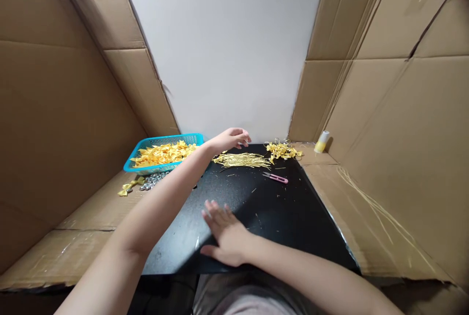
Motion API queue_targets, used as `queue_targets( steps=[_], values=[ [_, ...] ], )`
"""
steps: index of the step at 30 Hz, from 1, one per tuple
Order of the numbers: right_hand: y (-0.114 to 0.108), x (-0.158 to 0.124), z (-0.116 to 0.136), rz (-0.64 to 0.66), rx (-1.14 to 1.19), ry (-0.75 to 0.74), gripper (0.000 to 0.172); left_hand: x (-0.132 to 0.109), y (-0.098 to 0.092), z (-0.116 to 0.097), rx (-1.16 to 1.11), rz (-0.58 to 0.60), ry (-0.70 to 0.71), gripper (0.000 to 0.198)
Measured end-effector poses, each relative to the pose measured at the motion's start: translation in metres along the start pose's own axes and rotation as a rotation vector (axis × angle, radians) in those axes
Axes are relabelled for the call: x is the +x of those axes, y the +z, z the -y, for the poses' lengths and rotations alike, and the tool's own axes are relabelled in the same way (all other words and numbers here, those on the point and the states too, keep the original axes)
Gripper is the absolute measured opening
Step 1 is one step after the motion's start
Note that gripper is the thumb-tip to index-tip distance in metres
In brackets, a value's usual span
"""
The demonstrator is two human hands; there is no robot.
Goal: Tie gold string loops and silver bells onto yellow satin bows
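My left hand (pixel 231 140) is held out over the far part of the black tabletop, its fingers loosely bent and apart with nothing visible in them. Just below it in view lies a bundle of gold cords (pixel 242 160). My right hand (pixel 226 237) rests palm down near the front of the table, fingers spread and slightly blurred, holding nothing. Beyond it lies a pair of pink thread snips (pixel 276 178). At the back right is a pile of yellow bows with cords (pixel 282 150).
A blue plastic basket (pixel 136 168) of yellow bows stands at the left. In front of it are shiny metallic pieces (pixel 154 181) and a couple of loose bows (pixel 126 188). A thread cone (pixel 322 142) and long cords (pixel 381 212) are on the right. Cardboard walls (pixel 410 124) flank the black table (pixel 293 222).
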State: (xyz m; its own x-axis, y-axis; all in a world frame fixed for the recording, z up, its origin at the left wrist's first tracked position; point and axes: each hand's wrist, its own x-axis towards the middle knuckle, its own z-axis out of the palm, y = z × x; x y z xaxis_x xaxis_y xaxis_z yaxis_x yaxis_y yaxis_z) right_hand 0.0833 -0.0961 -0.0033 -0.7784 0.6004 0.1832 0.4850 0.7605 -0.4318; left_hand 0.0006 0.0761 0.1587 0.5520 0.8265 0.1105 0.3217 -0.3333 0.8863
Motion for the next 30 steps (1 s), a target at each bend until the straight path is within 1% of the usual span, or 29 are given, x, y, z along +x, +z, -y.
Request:
queue_targets(
  steps=[3, 5, 6, 8, 9, 11, 13, 16, 18, 19, 21, 23, 25, 27, 28, 29, 30],
  values=[
    [0.013, 0.018, 0.02, 0.095, 0.027, -0.143, 0.073, -0.003, -0.014, -0.008, -0.077, -0.052, -0.03, 0.021],
    [0.016, 0.026, 0.021, 0.162, 0.018, -0.12, 0.071, -0.006, -0.022, -0.012, -0.121, -0.092, -0.041, 0.019],
    [0.014, 0.026, 0.017, 0.172, 0.01, -0.093, 0.071, -0.008, -0.026, -0.013, -0.142, -0.107, -0.048, 0.018],
    [0.006, 0.019, 0.001, 0.156, -0.02, 0.0, 0.071, -0.011, -0.031, -0.016, -0.189, -0.134, -0.065, 0.016],
    [-0.002, 0.011, -0.011, 0.134, -0.051, 0.074, 0.071, -0.012, -0.032, -0.017, -0.219, -0.147, -0.075, 0.015],
    [-0.02, -0.015, -0.041, 0.095, -0.089, 0.2, 0.072, -0.014, -0.033, -0.016, -0.298, -0.176, -0.091, 0.014],
    [-0.042, -0.049, -0.075, 0.066, -0.133, 0.341, 0.07, -0.014, -0.03, -0.015, -0.389, -0.197, -0.114, 0.015],
    [-0.077, -0.105, -0.121, 0.026, -0.192, 0.553, 0.067, -0.014, -0.024, -0.012, -0.499, -0.187, -0.179, 0.017],
    [-0.097, -0.132, -0.14, -0.014, -0.23, 0.682, 0.066, -0.014, -0.021, -0.011, -0.541, -0.168, -0.227, 0.018],
    [-0.105, -0.139, -0.144, -0.036, -0.245, 0.729, 0.066, -0.014, -0.021, -0.011, -0.555, -0.161, -0.245, 0.018],
    [-0.112, -0.138, -0.137, -0.075, -0.265, 0.764, 0.066, -0.014, -0.02, -0.011, -0.569, -0.153, -0.269, 0.017],
    [-0.103, -0.12, -0.113, -0.082, -0.251, 0.713, 0.066, -0.013, -0.019, -0.01, -0.568, -0.15, -0.284, 0.017],
    [-0.08, -0.095, -0.078, -0.052, -0.213, 0.593, 0.066, -0.012, -0.019, -0.008, -0.554, -0.146, -0.295, 0.016],
    [-0.053, -0.075, -0.046, 0.023, -0.157, 0.432, 0.067, -0.011, -0.019, -0.004, -0.529, -0.136, -0.308, 0.015],
    [-0.041, -0.07, -0.036, 0.077, -0.119, 0.326, 0.07, -0.011, -0.019, -0.003, -0.513, -0.128, -0.316, 0.015],
    [-0.034, -0.069, -0.031, 0.125, -0.066, 0.2, 0.073, -0.011, -0.019, -0.001, -0.493, -0.116, -0.325, 0.014],
    [-0.031, -0.073, -0.033, 0.133, -0.038, 0.163, 0.074, -0.012, -0.019, 0.0, -0.472, -0.1, -0.335, 0.014]
  ],
)
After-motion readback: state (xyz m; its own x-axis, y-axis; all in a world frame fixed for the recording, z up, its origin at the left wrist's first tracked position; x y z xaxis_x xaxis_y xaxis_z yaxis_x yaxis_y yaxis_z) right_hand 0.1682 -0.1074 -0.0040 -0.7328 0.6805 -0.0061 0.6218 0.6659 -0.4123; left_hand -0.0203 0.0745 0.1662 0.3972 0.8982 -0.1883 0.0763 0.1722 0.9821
